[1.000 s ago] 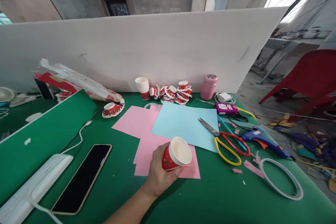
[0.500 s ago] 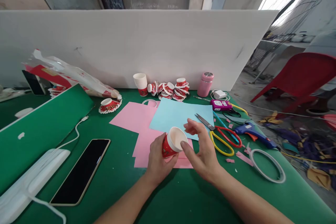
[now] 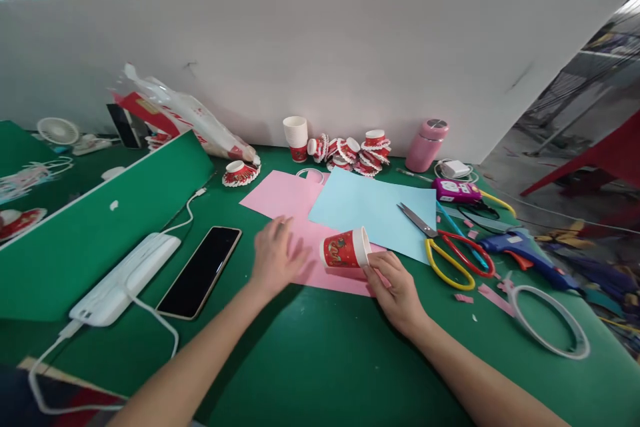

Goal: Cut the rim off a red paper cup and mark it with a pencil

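Mid-frame: right hand pinches red paper cup by its rim, cup tipped sideways over pink paper. Left hand unloaded, fingers spread, left of cup. Risk, my guess: hard pinch dents rim; loose one lets cup roll. Scissors near, right. Counter offers room lower centre; its edge slants down lower right.

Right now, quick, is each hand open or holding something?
Left hand: open, holding nothing.
Right hand: closed, holding the red patterned paper cup tipped sideways.
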Demonstrator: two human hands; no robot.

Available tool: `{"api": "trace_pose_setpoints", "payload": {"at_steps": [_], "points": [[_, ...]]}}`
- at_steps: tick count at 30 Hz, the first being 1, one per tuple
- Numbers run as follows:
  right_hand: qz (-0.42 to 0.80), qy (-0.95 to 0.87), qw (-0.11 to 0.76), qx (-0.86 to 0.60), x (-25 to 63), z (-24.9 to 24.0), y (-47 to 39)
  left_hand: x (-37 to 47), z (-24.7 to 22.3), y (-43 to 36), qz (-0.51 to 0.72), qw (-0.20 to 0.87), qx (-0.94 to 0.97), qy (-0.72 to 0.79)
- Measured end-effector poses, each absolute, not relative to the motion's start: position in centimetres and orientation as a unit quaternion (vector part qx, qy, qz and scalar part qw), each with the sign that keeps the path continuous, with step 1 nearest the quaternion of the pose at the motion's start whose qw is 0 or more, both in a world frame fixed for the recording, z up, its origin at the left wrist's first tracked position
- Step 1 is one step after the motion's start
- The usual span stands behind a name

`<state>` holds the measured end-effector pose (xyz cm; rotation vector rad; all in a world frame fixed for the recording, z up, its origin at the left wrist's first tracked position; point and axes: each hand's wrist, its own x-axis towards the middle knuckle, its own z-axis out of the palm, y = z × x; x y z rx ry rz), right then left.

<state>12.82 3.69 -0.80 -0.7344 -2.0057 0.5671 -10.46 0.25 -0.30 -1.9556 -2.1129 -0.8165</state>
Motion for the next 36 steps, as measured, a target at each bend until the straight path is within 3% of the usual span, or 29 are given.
{"api": "trace_pose_setpoints", "payload": {"at_steps": [7, 14, 36], "points": [[0.245, -0.823, 0.422, -0.289, 12.6, -1.1, 3.6, -19.7, 1.1, -4.2, -0.046, 0.083, -0.510, -0.855], [0.245, -0.827, 0.415, -0.290, 12.6, -1.0, 3.6, -20.4, 0.9, -5.4, -0.045, -0.032, -0.430, -0.901], [0.239, -0.831, 0.406, -0.297, 12.5, -1.1, 3.7, -20.8, 1.0, -5.3, -0.041, -0.014, -0.442, -0.896]]}}
